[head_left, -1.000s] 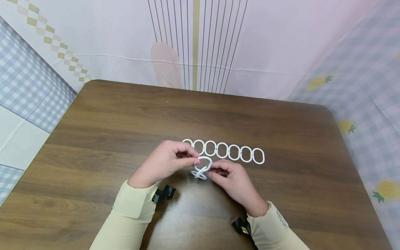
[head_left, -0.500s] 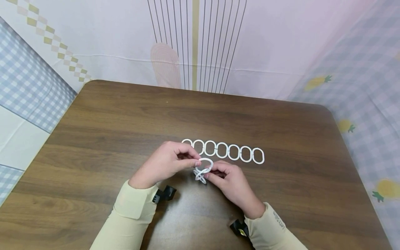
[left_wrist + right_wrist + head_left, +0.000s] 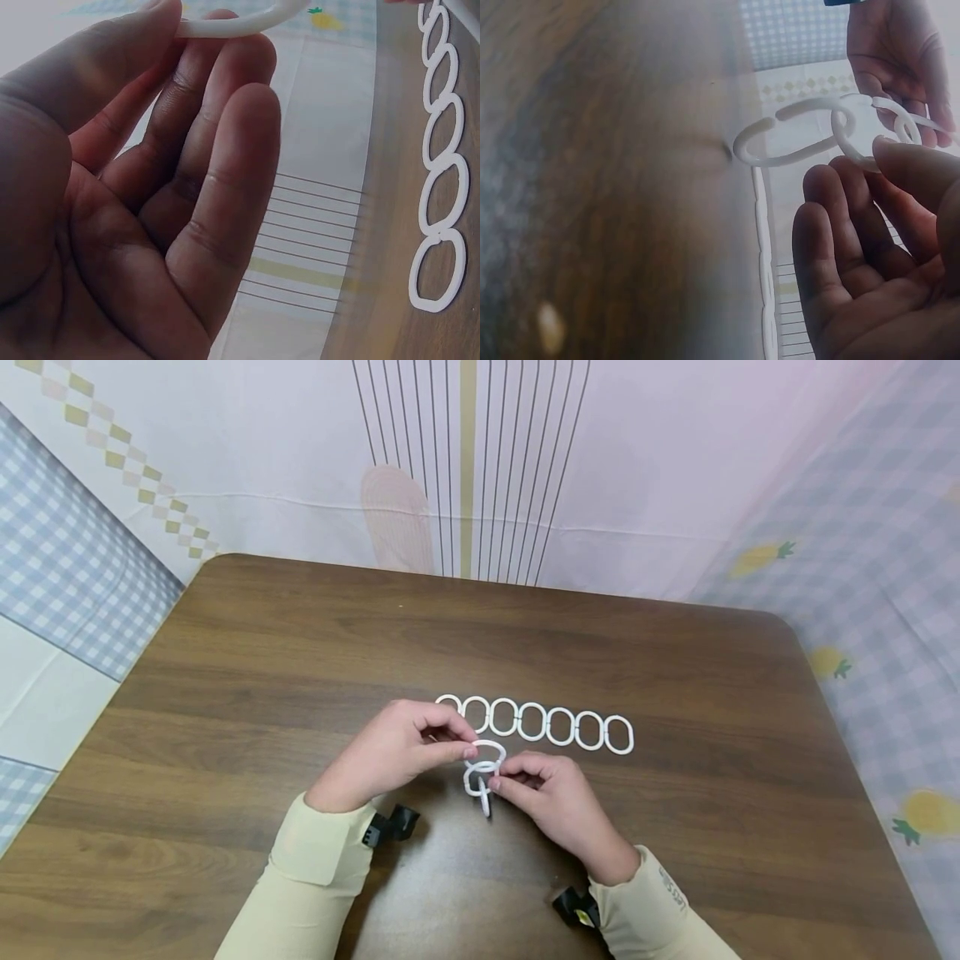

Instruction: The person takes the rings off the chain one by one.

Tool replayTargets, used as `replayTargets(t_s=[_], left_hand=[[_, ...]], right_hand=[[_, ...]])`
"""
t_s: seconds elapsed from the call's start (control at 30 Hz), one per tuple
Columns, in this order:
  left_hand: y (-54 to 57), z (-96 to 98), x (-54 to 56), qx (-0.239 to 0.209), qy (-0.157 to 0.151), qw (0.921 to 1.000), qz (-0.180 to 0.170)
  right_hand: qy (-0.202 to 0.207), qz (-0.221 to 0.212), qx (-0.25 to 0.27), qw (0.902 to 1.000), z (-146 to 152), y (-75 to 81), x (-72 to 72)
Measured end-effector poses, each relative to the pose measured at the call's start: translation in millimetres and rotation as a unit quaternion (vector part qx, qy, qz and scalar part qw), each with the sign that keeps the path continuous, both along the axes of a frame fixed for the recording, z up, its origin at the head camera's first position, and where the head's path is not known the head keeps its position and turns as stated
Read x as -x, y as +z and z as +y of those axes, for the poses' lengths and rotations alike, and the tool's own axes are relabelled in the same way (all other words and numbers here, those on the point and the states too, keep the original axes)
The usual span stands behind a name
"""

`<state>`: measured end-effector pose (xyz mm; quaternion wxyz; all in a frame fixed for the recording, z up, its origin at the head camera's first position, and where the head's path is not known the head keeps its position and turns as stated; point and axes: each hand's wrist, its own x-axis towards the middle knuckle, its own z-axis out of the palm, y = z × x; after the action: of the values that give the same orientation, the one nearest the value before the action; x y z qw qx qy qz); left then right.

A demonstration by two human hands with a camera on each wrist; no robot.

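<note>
Three white plastic chain links hang joined between the hands. My left hand (image 3: pixel 397 753) pinches the top link (image 3: pixel 491 743) between thumb and index finger; that link also shows in the left wrist view as a white bar (image 3: pixel 232 28). With thumb and fingertips, my right hand (image 3: pixel 557 797) pinches the middle link (image 3: pixel 467 782), which passes through the top one. From the middle link dangles the lowest link (image 3: pixel 485 803), seen edge-on from the head. In the right wrist view this lowest link (image 3: pixel 787 160) has a small gap in its side.
Just beyond the hands, a row of several white oval links (image 3: pixel 632 735) lies side by side on the brown wooden table (image 3: pixel 300 627). My left hand covers part of its left end. Patterned cloth (image 3: pixel 637 460) hangs behind the table and at both sides.
The lowest link has swung from lying slanted across the others to hanging down toward me. The middle link has turned to face upward. Both hands keep their pinch and have barely shifted.
</note>
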<state>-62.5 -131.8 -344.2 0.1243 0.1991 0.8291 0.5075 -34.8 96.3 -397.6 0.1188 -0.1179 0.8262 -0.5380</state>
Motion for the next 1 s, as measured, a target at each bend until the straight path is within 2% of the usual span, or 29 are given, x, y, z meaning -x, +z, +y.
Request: replayTargets(t_s=[0.3, 0.53, 0.73, 1.0], left_hand=[[0.2, -2.5, -0.2, 0.006, -0.005, 0.9999, 0.009], [0.7, -3.3, 0.3, 0.006, -0.006, 0.9999, 0.008], [1.3, -3.8, 0.7, 0.009, -0.005, 0.9999, 0.003], [0.7, -4.4, 0.8, 0.005, -0.013, 0.9999, -0.001]], right_hand=[[0.003, -0.018, 0.01, 0.9998, 0.9, 0.6, 0.0], [0.008, -0.053, 0.051, 0.9973, 1.5, 1.9, 1.4], [-0.013, -0.075, 0.086, 0.9934, 0.9, 3.9, 1.3], [-0.03, -0.088, 0.09, 0.9915, 1.7, 5.8, 1.6]])
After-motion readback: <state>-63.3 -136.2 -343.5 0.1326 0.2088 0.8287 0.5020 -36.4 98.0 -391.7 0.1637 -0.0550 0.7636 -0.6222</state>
